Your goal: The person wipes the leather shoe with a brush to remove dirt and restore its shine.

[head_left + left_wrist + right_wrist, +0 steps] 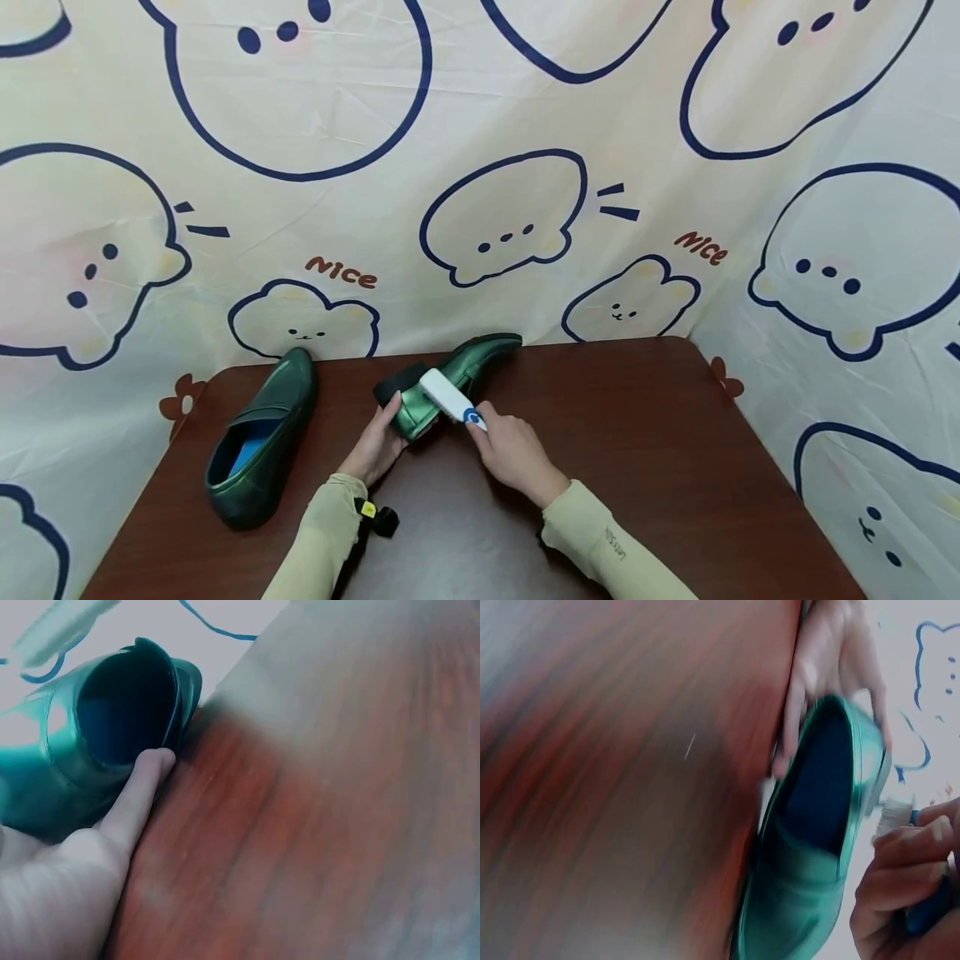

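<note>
A green loafer [416, 410] lies tipped on its side at the table's far edge, its dark sole and heel turned to the left. My left hand [377, 448] grips it round the heel, and one finger reaches to the rim of its opening in the left wrist view. In my right hand [517, 450] is a white brush [446, 393] with a blue mark near the handle, held across the side of the shoe. Its pale bristles [895, 817] show close beside the loafer in the right wrist view. The loafer's dark blue inside [821, 787] is visible there too.
A second green loafer [288, 387] with a blue insole stands upright on the left of the brown wooden table [645, 467]. A cream cloth [510, 108] printed with cartoon outlines hangs behind and along both sides. A black strap device [385, 521] sits at the left wrist.
</note>
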Demonstrator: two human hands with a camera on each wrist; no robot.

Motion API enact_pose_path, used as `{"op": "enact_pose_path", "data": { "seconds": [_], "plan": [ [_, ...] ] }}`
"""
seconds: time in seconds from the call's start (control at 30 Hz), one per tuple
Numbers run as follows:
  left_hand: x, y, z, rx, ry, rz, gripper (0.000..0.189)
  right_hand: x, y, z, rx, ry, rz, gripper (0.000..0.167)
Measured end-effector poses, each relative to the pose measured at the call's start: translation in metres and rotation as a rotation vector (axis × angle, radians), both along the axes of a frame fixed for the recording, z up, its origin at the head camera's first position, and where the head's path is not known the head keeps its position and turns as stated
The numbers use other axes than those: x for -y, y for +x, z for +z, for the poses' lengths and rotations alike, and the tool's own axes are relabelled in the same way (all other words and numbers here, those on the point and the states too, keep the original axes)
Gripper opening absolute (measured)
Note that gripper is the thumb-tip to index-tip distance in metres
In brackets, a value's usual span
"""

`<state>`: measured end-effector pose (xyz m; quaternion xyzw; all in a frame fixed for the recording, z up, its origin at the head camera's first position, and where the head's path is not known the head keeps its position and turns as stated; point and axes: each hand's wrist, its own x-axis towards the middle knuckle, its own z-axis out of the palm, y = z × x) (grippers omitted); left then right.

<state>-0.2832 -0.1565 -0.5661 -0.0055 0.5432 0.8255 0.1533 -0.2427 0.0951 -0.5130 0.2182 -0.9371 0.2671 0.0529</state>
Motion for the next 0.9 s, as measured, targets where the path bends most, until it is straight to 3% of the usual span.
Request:
{"op": "enact_pose_path", "data": {
  "seconds": [0.2, 0.37, 0.47, 0.63, 0.9],
  "plan": [
    [-0.001, 0.001, -0.006, -0.037, 0.02, -0.028, 0.066, 0.033, 0.003, -0.005, 0.013, 0.055, 0.09, 0.018],
    [-0.002, 0.001, -0.007, -0.052, 0.028, -0.026, 0.07, 0.047, 0.005, -0.007, 0.004, 0.077, 0.073, 0.018],
    [0.001, 0.0, -0.004, -0.041, 0.05, -0.032, 0.069, 0.05, 0.006, -0.008, -0.045, 0.111, 0.044, 0.019],
    [0.003, -0.001, -0.003, -0.038, 0.083, -0.04, 0.068, 0.044, 0.001, -0.013, -0.13, 0.16, -0.001, 0.021],
    [0.005, 0.003, -0.003, -0.053, 0.066, -0.051, 0.06, 0.011, -0.022, -0.009, -0.062, 0.128, -0.106, 0.018]
  ]
}}
